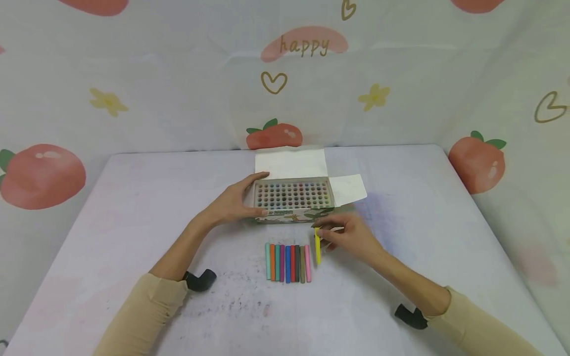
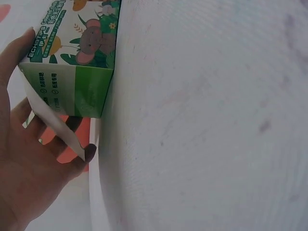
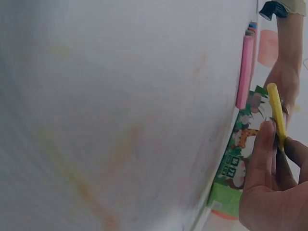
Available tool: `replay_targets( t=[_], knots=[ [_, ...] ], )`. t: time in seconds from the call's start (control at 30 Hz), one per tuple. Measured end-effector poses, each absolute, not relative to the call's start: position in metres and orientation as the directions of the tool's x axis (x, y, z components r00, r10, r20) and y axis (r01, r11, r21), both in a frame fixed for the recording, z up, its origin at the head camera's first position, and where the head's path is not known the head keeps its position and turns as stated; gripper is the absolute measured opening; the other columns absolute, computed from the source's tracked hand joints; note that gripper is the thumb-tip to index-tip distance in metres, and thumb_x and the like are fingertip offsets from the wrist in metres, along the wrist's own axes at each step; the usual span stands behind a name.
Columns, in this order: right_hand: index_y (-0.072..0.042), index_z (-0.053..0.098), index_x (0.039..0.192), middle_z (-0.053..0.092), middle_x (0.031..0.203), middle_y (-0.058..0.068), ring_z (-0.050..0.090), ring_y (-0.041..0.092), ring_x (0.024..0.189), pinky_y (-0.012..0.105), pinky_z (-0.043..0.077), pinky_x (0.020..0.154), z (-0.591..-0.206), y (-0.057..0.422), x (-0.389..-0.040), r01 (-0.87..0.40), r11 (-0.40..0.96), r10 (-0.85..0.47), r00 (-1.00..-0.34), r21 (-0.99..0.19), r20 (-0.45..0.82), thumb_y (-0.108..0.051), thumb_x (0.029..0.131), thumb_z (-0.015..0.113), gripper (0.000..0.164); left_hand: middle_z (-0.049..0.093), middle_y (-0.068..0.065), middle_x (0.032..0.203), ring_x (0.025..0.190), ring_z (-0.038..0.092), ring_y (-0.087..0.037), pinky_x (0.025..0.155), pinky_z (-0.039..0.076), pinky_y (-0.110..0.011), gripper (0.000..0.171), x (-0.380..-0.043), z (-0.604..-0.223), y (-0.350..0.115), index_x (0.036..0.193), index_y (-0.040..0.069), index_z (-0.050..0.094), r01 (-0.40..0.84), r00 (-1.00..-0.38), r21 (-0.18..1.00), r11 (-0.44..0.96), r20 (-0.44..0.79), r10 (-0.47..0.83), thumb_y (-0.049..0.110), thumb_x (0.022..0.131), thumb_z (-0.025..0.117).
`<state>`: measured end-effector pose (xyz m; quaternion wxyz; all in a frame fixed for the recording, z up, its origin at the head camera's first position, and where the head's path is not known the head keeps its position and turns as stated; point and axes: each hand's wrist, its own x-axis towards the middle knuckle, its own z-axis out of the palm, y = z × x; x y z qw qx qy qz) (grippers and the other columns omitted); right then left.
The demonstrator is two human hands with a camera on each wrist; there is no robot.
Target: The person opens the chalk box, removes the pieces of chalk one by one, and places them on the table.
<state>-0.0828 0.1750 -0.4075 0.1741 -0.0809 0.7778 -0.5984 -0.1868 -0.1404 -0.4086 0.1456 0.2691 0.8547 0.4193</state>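
Note:
A yellow chalk stick [image 1: 317, 249] is pinched between the thumb and fingers of my right hand [image 1: 349, 235], just right of a row of chalks. The same yellow chalk [image 3: 275, 108] points up from the fingertips in the right wrist view. My left hand [image 1: 231, 200] grips the left end of an open chalk box [image 1: 291, 216], thumb at its front and fingers toward the back. Many round chalk ends fill the box in rows. In the left wrist view, the box [image 2: 91, 43] shows a printed elephant and a green end, with a loose white flap [image 2: 55, 125] against the fingers.
Side by side in front of the box lie several chalks, the pink one [image 1: 308, 263] at the right end. The box's white lid [image 1: 291, 164] stands folded back, and a side flap [image 1: 349, 190] sticks out right. A printed cloth [image 1: 187, 99] hangs behind the table.

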Motion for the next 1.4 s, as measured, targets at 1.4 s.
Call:
replay_targets(
  t=[1.4],
  knots=[
    [-0.009, 0.076, 0.102, 0.07, 0.075, 0.001, 0.066, 0.017, 0.063, 0.031, 0.054, 0.058, -0.412, 0.173, -0.074, 0.045, 0.567, -0.341, -0.896, -0.822, -0.285, -0.014, 0.093, 0.069, 0.012, 0.037, -0.004, 0.156, 0.146, 0.028, -0.027, 0.113, 0.023, -0.056, 0.093, -0.187, -0.402, -0.144, 0.155, 0.027, 0.034, 0.398, -0.813, 0.747, 0.532, 0.019, 0.582, 0.045, 0.078, 0.083]
  ],
)
